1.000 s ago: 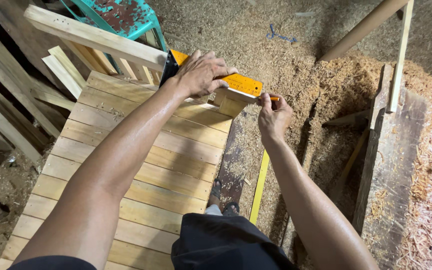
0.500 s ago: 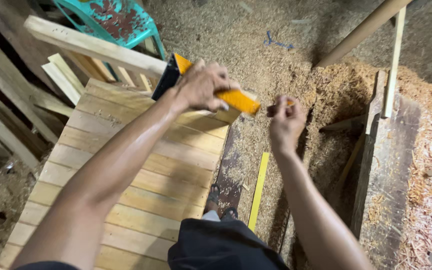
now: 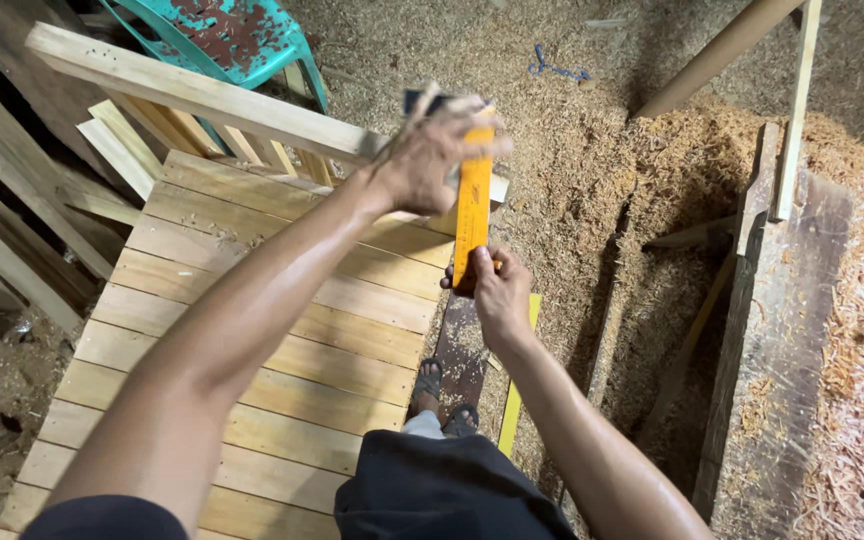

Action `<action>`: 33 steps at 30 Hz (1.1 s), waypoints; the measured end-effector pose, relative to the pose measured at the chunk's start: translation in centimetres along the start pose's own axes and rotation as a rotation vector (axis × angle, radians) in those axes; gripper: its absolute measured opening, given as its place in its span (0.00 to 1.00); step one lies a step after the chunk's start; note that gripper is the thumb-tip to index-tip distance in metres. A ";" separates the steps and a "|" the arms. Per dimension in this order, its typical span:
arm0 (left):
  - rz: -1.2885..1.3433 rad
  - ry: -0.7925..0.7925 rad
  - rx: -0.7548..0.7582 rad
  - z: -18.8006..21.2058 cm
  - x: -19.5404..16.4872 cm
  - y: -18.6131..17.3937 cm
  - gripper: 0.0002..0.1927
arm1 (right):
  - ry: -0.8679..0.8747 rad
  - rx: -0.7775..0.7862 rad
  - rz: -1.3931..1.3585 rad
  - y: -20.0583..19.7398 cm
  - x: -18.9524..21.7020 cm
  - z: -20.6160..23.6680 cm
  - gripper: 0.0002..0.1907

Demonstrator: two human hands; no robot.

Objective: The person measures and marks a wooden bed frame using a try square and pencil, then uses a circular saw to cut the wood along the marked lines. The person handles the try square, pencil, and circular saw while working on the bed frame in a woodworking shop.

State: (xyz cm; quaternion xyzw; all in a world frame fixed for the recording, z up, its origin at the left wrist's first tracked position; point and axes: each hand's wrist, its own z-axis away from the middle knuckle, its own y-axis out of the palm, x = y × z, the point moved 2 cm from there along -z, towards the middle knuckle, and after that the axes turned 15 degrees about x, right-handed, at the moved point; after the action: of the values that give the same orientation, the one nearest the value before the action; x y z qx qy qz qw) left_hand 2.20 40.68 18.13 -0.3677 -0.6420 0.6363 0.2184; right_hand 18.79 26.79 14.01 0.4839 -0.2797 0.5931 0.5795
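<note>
sawdust floor (image 3: 572,130), covering the upper and right ground, heaped thicker in pale shavings at the far right.
panel (image 3: 282,330) of light wooden slats, lying flat at lower left and running up toward the centre; its far end sits under a long rail (image 3: 202,95) that crosses it at a slant.
plank (image 3: 772,340), dark and weathered, lying at the right with shavings on it; a thin pale stick (image 3: 797,110) leans upright against its top end.
chair (image 3: 242,35), turquoise with worn red patches, at the top left behind the rail.
loose slats (image 3: 127,150), stacked at an angle left of the panel.
shorts (image 3: 442,490), dark, at the bottom centre, with a sandalled foot (image 3: 430,380) just above on a dark board.
left hand (image 3: 432,150), blurred, fingers curled around the upper end of a ruler near the rail's right end.
right hand (image 3: 497,290), below it, thumb and fingers pinched on the ruler's lower end.
ruler (image 3: 472,205), orange, held nearly upright between the two hands, over the panel's right edge.
yellow strip (image 3: 517,390), lying on the ground below the right hand, beside the dark board.
blue scrap (image 3: 552,68), small, on the sawdust at the top.
</note>
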 end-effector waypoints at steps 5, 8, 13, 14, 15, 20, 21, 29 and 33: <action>0.099 -0.430 -0.023 -3.0 2.4 2.8 0.35 | 0.035 -0.064 0.032 0.3 -1.5 0.4 0.16; 0.199 -0.447 0.105 -3.5 2.7 3.6 0.34 | 0.144 -0.012 0.077 -0.3 -1.1 1.1 0.15; 0.203 -0.322 0.075 -3.1 2.5 3.7 0.25 | 0.228 -0.146 0.139 -2.8 1.3 1.5 0.26; 0.195 -0.331 0.089 -3.1 2.5 3.9 0.25 | 0.172 -0.162 0.109 -3.3 1.9 1.5 0.24; 0.189 -0.341 0.102 -3.1 2.6 4.0 0.24 | 0.117 -0.178 0.080 -3.7 2.6 1.4 0.22; 0.137 -0.299 0.088 -3.5 2.7 4.5 0.27 | 0.024 -0.129 0.197 -3.7 5.5 0.5 0.18; 0.126 -0.313 0.101 -3.7 2.8 4.4 0.26 | 0.013 -0.132 0.228 -3.6 6.2 0.0 0.21; 0.190 -0.255 -0.023 -3.0 2.1 3.3 0.27 | 0.075 -0.261 0.694 -4.0 7.3 -2.9 0.17; 0.193 -0.286 0.039 -3.2 1.9 3.2 0.25 | 0.112 -0.237 0.797 -4.4 7.3 -4.3 0.15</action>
State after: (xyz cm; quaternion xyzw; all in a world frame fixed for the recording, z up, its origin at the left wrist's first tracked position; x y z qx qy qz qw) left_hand 3.97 43.96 14.90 -0.3291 -0.6157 0.7126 0.0700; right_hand 23.00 34.45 17.95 0.2345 -0.4795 0.7600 0.3707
